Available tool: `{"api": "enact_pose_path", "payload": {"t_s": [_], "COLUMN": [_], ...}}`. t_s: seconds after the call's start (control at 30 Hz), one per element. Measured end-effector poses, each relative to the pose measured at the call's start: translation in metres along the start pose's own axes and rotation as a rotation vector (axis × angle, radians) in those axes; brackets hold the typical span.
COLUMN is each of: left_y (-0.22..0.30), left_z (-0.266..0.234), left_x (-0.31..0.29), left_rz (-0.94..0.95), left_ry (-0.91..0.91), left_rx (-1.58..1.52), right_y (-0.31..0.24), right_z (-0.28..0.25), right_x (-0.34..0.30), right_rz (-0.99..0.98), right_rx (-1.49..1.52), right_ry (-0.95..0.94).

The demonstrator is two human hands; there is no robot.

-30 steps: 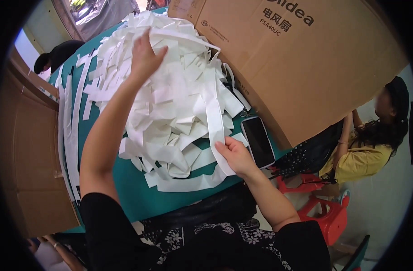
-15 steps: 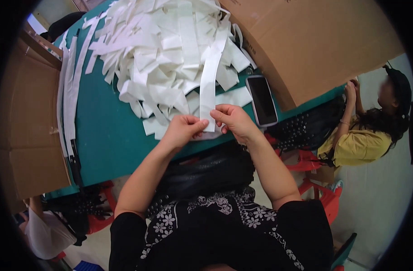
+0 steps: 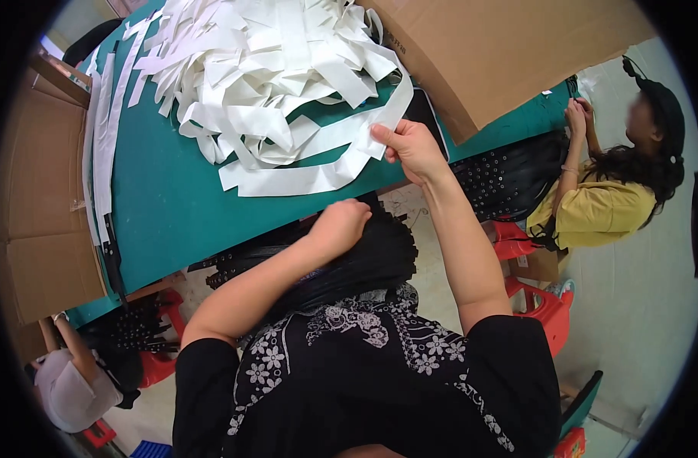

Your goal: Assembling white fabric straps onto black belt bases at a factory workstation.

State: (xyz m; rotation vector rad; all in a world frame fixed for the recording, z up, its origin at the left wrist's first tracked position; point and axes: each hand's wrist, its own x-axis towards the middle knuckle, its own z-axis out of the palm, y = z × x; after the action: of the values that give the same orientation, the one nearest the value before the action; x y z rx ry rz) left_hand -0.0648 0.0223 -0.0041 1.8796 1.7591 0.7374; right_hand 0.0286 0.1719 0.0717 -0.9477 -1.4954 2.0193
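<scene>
My right hand [image 3: 416, 151] pinches a white fabric strip [image 3: 395, 103] between thumb and fingers at the table's near edge. The strip's upper part curves up towards a big heap of white strips [image 3: 250, 72]. Just above the black strips [image 3: 326, 259] across my lap is my left hand [image 3: 343, 227], its fingers curled closed. What those fingers hold, if anything, is hidden. Another white strip [image 3: 292, 182] lies curved along the front of the heap, running up to my right hand.
The green table [image 3: 162, 221] carries the heap. Cardboard boxes stand at the right [image 3: 517, 53] and left [image 3: 40, 206]. A phone [image 3: 420, 107] is partly covered. Co-workers sit at the right [image 3: 609, 214] and lower left [image 3: 78, 385], near red stools [image 3: 544, 313].
My left hand has let go of the white strip and come down towards my lap. My right hand has moved up and right with the strip, over the phone.
</scene>
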Motion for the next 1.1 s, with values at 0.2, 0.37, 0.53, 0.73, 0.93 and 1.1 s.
{"api": "enact_pose_path", "payload": {"t_s": [0.2, 0.37, 0.53, 0.73, 0.93, 1.1], "left_y": [-0.008, 0.004, -0.025, 0.028, -0.008, -0.012], "left_z": [0.096, 0.122, 0.154, 0.005, -0.085, -0.121], "left_x": [0.060, 0.090, 0.107, 0.028, -0.070, -0.098], "left_rz": [-0.080, -0.331, -0.343, -0.098, -0.661, -0.453], "left_ry": [-0.302, -0.332, -0.418, -0.189, 0.224, 0.504], "left_rx": [0.580, 0.505, 0.229, -0.245, -0.891, -1.041], "right_y": [0.017, 0.018, 0.003, -0.006, -0.006, 0.001], "right_z": [0.006, -0.009, -0.002, -0.031, -0.020, 0.022], "right_x": [0.007, -0.003, -0.007, -0.003, 0.003, 0.000], "right_rz": [0.005, -0.039, 0.076, 0.210, 0.229, 0.205], "right_rx": [0.045, 0.120, 0.307, 0.627, 0.666, 0.477], "right_ry": [0.083, 0.225, 0.100, -0.142, -0.254, -0.278]}}
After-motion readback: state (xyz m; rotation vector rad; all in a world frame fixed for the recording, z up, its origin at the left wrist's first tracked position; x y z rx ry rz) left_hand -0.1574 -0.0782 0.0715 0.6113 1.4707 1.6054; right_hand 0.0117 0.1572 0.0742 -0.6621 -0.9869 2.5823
